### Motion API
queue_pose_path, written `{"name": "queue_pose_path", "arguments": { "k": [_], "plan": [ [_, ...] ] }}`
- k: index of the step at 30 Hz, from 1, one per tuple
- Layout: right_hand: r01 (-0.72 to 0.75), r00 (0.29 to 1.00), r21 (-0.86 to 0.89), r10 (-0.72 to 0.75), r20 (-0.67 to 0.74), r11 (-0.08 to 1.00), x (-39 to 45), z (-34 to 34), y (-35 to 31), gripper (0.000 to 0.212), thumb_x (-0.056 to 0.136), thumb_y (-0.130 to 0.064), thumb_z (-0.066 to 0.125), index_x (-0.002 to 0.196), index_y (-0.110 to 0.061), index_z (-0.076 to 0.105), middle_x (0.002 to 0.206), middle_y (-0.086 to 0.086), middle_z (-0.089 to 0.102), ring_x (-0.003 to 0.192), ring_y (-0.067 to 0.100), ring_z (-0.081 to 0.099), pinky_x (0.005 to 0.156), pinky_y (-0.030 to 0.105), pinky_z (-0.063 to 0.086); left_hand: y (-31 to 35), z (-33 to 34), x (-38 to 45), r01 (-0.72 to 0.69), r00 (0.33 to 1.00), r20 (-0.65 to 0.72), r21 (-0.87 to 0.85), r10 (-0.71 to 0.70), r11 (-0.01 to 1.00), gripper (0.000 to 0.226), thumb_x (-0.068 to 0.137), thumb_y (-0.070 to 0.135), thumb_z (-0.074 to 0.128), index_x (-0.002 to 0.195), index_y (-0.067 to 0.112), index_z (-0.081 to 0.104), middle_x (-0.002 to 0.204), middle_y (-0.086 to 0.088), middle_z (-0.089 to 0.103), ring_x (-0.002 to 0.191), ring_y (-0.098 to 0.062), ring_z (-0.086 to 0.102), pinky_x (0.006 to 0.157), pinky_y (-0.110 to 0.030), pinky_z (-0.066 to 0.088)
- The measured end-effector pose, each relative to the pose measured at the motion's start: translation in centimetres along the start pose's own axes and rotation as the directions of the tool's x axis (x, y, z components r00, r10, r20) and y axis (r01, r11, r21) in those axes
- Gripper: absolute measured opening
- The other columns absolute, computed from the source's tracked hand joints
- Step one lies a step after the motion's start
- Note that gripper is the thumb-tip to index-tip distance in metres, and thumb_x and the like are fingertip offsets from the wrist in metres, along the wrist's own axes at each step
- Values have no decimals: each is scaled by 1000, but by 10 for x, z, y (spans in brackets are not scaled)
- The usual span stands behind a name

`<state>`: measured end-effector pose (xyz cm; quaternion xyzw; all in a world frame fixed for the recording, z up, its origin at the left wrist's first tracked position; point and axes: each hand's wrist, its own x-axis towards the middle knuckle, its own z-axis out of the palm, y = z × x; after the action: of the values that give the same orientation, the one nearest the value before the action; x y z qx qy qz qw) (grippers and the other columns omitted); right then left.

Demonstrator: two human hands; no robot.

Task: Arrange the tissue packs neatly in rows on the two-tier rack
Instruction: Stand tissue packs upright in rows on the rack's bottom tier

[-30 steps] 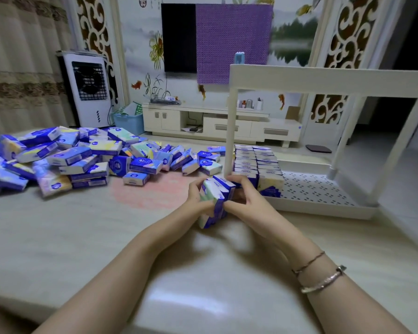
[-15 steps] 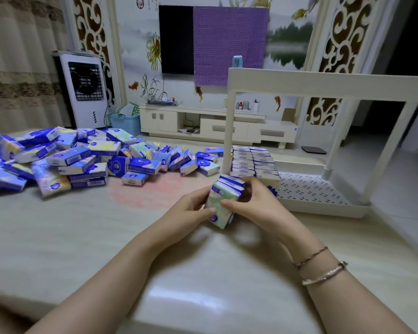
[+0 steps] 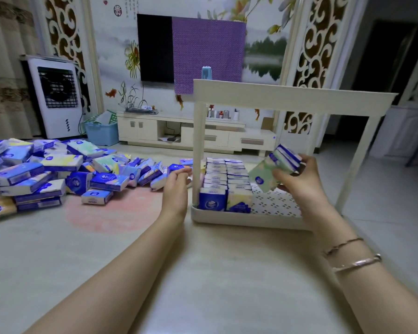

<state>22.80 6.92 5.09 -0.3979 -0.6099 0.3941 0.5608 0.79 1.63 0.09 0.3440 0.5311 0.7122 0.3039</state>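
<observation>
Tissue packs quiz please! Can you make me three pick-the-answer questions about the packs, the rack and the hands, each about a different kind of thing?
1. Where do the tidy rows of packs stand?
A. on the rack's top tier
B. on the rack's bottom tier
C. on the TV cabinet

2. How many rows of packs are on the rack?
A. two
B. five
C. none

3. What is the right hand doing?
A. resting flat on the table
B. gripping a rack post
C. holding a bunch of packs

Answers:
1. B: the rows sit at the left of the dotted bottom tray.
2. A: two rows stand side by side, running front to back.
3. C: its fingers wrap round several packs above the bottom tier, while the left hand holds nothing.
</observation>
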Motion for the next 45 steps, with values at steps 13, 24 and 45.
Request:
{"name": "queue_pose_path", "arguments": {
  "k": [13, 24, 45],
  "plan": [
    [-264, 916, -342, 345, 203, 902, 91, 40, 68, 44, 87, -15, 67, 121, -15, 40, 111, 7, 53, 104, 24, 54, 93, 44, 49, -28, 8, 55, 364, 901, 353, -302, -252, 881, 43, 102, 38, 37, 127, 12, 61, 119, -2, 68, 93, -3, 68, 69, -16, 56],
    [-152, 904, -549, 341, 260, 822, 81, 45, 66, 8, 93, -6, 54, 94, -11, 60, 103, 11, 66, 99, 28, 62, 94, 42, 49, -17, 15, 30, 194, 872, 483, -179, -85, 964, 20, 99, 22, 40, 90, 28, 57, 68, 13, 73, 63, 0, 69, 50, -14, 51],
    [73, 994, -640, -1, 112, 765, 46, 51, 20, 59, 88, -6, 56, 143, -10, 32, 150, 8, 29, 142, 22, 22, 114, 37, 28, -1, -3, 26, 132, 980, 181, -251, -88, 959, 46, 91, 48, 55, 128, 22, 58, 132, 6, 59, 116, -14, 60, 102, -35, 44]
  ]
}}
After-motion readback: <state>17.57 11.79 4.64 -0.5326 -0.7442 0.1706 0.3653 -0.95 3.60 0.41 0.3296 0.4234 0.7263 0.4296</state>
